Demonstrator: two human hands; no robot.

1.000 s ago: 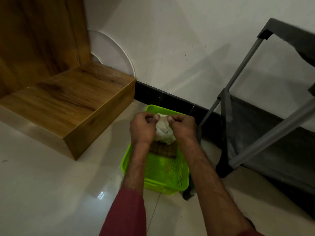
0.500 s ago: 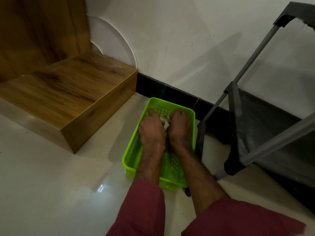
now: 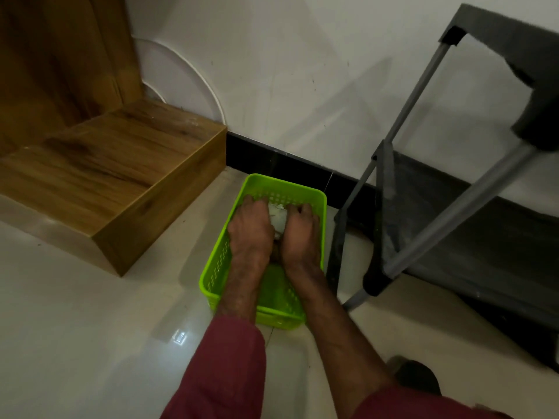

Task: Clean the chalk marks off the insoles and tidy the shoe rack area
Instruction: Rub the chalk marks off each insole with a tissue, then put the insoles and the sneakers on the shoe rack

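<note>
Where hands (image 3: 251, 232) grip, crumpled, seemingly white cloth (image 3: 277, 218)

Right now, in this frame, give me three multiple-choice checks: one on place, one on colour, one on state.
1. The basket stands: A on a table; B on the floor beside the shoe rack; C on a chair.
2. The basket is: A green; B blue; C red.
3. The white cloth is: A spread flat; B hanging; C bunched between both hands.
B: it sits on tiles next to the rack's leg. A: bright green plastic. C: the left hand and right hand hold it crumpled inside the basket.
</note>
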